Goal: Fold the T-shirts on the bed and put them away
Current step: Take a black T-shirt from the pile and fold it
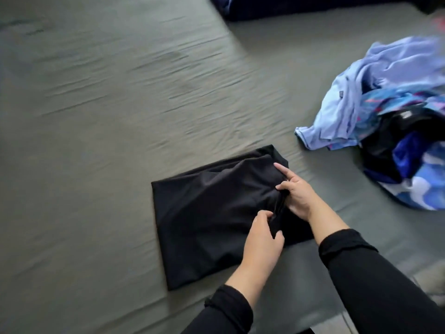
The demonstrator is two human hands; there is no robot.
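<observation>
A black T-shirt (pixel 204 213) lies partly folded into a rough rectangle on the grey-green bed sheet (pixel 96 116), near the front middle. My left hand (pixel 261 239) pinches a ridge of its fabric at the shirt's right side. My right hand (pixel 295 191) grips the same bunched edge a little farther up, fingers curled into the cloth. Both forearms wear black sleeves. A loose pile of unfolded shirts (pixel 390 112) sits at the right: a light blue one on top, a patterned blue one and a black one under it.
A dark navy cushion or blanket (pixel 301 7) lies at the far edge of the bed. The bed's near edge runs along the bottom right, with floor (pixel 431 283) beyond it. The picture is motion-blurred.
</observation>
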